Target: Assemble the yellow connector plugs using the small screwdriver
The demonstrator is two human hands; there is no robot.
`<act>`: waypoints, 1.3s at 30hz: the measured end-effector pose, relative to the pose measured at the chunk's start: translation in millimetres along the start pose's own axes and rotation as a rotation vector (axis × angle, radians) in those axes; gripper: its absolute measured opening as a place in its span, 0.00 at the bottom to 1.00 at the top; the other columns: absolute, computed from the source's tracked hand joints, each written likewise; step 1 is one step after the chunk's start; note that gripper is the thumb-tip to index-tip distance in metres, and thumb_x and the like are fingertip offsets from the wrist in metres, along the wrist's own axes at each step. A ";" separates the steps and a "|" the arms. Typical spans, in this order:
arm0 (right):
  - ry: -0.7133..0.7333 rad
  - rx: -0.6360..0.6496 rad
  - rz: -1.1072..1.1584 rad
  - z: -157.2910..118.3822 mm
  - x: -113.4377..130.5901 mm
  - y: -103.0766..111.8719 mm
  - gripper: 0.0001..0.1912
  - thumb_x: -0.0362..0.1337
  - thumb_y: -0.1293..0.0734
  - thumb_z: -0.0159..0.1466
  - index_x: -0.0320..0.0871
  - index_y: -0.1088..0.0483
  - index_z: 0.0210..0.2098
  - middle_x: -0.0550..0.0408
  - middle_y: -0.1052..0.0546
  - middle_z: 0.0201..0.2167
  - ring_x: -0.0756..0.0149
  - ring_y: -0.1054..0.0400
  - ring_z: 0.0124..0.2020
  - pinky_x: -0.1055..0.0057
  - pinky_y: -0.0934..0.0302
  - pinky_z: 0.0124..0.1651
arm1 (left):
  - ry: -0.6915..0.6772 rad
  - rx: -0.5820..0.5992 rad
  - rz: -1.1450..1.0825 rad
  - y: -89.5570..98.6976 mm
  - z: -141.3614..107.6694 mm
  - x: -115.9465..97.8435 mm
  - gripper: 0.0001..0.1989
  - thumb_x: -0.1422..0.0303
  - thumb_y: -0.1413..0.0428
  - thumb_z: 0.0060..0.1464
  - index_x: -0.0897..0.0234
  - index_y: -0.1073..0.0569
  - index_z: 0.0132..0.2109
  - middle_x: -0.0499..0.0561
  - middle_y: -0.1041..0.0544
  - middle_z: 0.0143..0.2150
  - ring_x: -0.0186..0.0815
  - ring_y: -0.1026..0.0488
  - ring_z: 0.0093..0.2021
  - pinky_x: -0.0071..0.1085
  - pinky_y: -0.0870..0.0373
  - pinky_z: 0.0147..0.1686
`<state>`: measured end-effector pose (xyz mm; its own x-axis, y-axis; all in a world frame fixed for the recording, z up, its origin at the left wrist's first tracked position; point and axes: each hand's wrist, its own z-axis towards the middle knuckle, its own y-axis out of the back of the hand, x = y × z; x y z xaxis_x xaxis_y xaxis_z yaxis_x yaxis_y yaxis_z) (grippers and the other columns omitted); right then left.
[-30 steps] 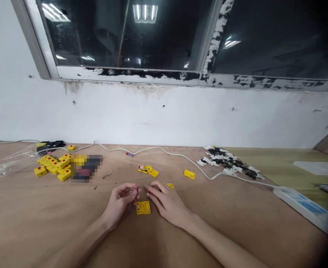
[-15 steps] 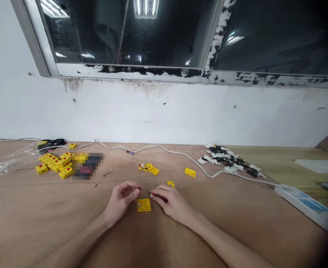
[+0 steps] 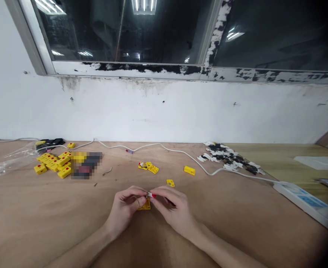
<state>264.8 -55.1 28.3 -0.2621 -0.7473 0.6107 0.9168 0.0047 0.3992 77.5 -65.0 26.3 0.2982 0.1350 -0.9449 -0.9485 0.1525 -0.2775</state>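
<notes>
My right hand [image 3: 172, 208] pinches a small red and white part [image 3: 152, 194] between thumb and fingers. Close against it, my left hand [image 3: 127, 206] has its fingertips pressed together on something too small to make out. Just beneath my fingertips a yellow case half [image 3: 145, 204] lies on the wooden table, partly covered by my left hand. Beyond my right hand is a small yellow piece [image 3: 170, 182]. Farther back sit an opened yellow case with parts inside [image 3: 148, 167] and another yellow case piece [image 3: 189, 170].
Several yellow boxes with red buttons [image 3: 52, 162] are piled at the left, near a clear plastic bag [image 3: 10, 162]. A white cable [image 3: 180, 152] runs along the back to a power strip [image 3: 303, 203]. Black and white pieces [image 3: 228, 158] form a heap at the back right.
My hands have come together over the yellow case half, bringing the red and white part against my left fingertips. The camera view has shifted slightly.
</notes>
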 end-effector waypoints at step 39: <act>-0.298 0.217 -0.065 5.2 -23.0 -15.3 0.08 0.29 0.29 0.61 0.47 0.18 0.35 0.55 0.19 0.32 0.65 0.26 0.33 0.70 0.34 0.37 | -0.122 0.213 0.826 35.5 18.2 10.0 0.09 0.56 0.35 0.51 0.54 0.15 0.32 0.49 0.27 0.24 0.34 0.34 0.30 0.27 0.41 0.29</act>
<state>255.2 -34.5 11.7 -0.4231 -0.5250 0.7385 0.8184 0.1282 0.5601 48.8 -40.3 10.2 -0.4575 0.3864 -0.8009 -0.8298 0.1380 0.5407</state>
